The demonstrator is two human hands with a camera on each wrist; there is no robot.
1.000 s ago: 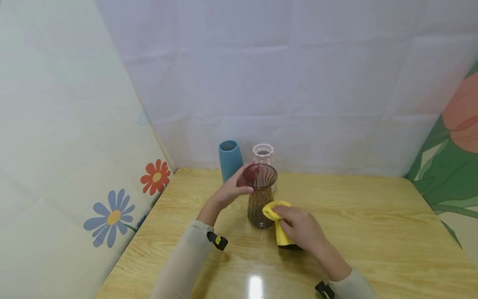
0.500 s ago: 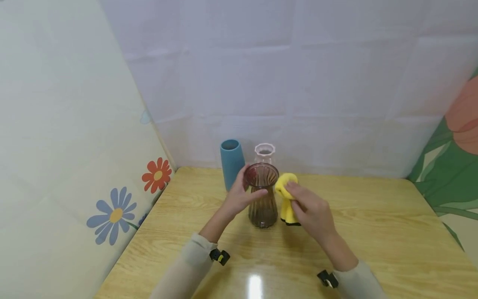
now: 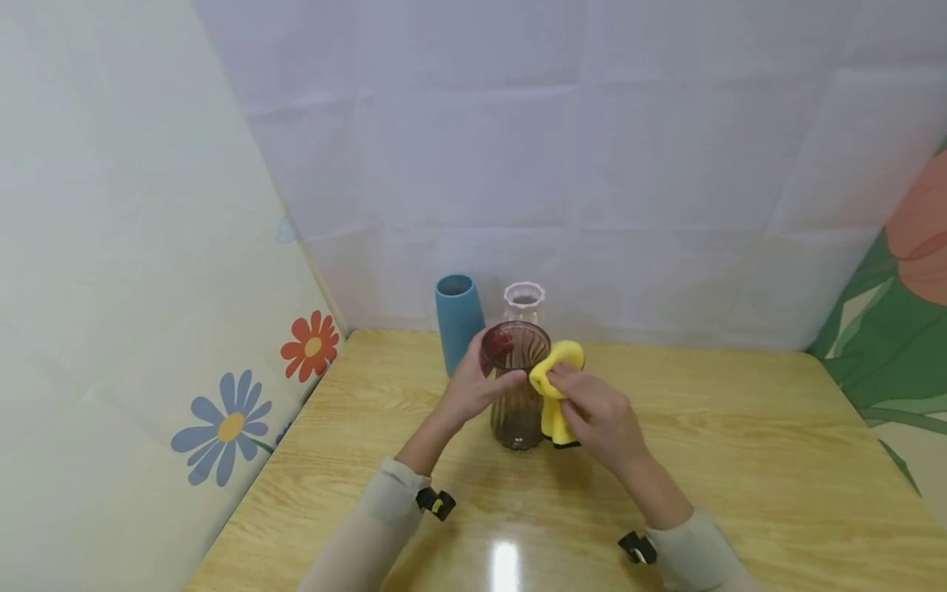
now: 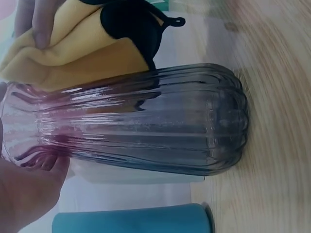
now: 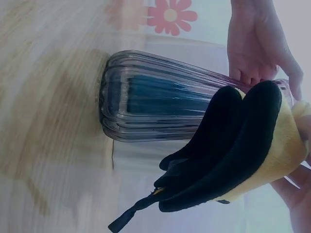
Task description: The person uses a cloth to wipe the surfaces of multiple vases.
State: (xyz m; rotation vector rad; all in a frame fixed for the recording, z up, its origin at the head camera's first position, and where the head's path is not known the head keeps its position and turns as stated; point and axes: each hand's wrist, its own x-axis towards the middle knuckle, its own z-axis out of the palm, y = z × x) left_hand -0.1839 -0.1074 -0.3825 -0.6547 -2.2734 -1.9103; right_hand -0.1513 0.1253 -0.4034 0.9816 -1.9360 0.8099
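Note:
A ribbed glass vase (image 3: 518, 411), purplish at the neck and smoky below, stands upright on the table. My left hand (image 3: 473, 386) grips its neck from the left, thumb at the front just under the flared rim. In my right hand (image 3: 602, 415) is a bunched yellow cloth (image 3: 555, 378) with black edging, pinched between thumb and fingers. The cloth lies right against the vase's right side near the neck. From the right wrist view, the dark edging and a hanging loop of the cloth (image 5: 233, 150) show beside the ribbed glass.
Behind the vase to the left stands a blue vase (image 3: 459, 325). A pale pink vase with a scalloped rim (image 3: 524, 298) is directly behind, mostly hidden. The wooden table (image 3: 703, 427) ends at a white sheet backdrop (image 3: 666, 247); a floral panel (image 3: 229, 427) borders the left.
The cloth in my right hand rose from low on the vase's side, moved away to the right, then came back against the glass near the neck. My left hand keeps its grip.

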